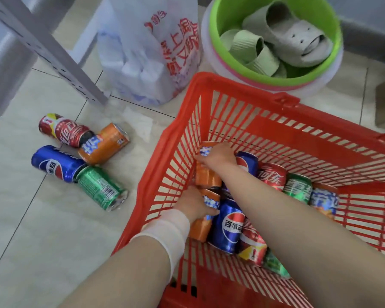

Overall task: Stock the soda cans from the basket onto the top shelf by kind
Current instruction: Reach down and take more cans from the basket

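Looking down, both hands reach into a red basket (209, 103) of soda cans. The left hand (195, 202) and the right hand (218, 155) each grip an orange can. Four cans (80, 161) lie on the tiled floor (42, 230) nearby.

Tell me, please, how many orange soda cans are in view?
4: one on the floor beside the red can; one under the right hand; one held by the left hand; one at the basket's right side. More may be hidden.

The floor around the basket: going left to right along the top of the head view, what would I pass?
White shelf post → white plastic bag with red lettering → green tub holding slippers.
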